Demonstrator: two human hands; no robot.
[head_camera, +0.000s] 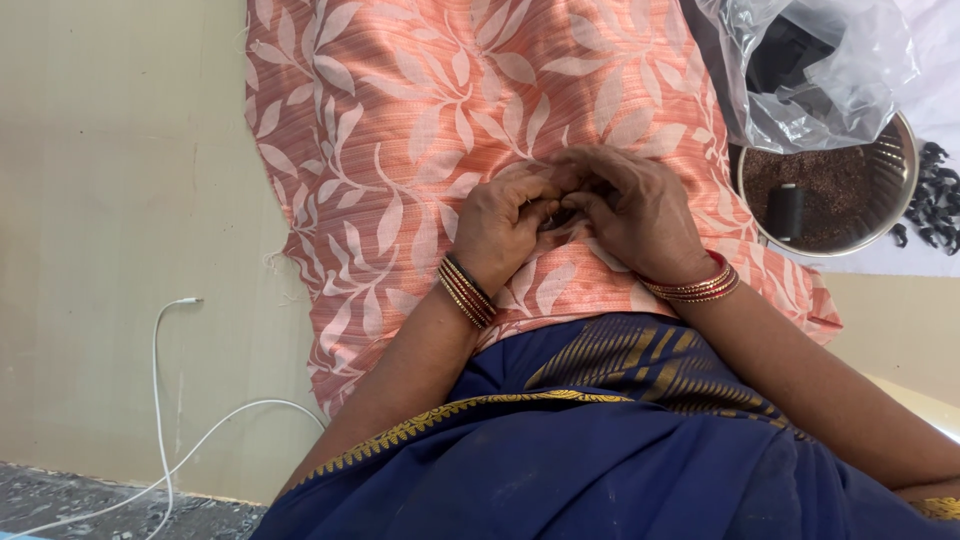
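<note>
My left hand (502, 222) and my right hand (632, 205) meet over an orange cloth with a pale leaf pattern (400, 130) spread on the floor. The fingertips of both hands press together around something small and dark between them; what it is cannot be made out. Both wrists wear red and gold bangles. My lap, draped in dark blue fabric with a gold border (600, 440), fills the bottom of the view.
A round steel bowl (900, 190) of dark brown seeds with a black cylinder in it sits at the right. Above it lies a clear plastic bag (800, 80). Dark pods (935, 200) lie at the far right. A white cable (160, 400) runs across the beige floor at left.
</note>
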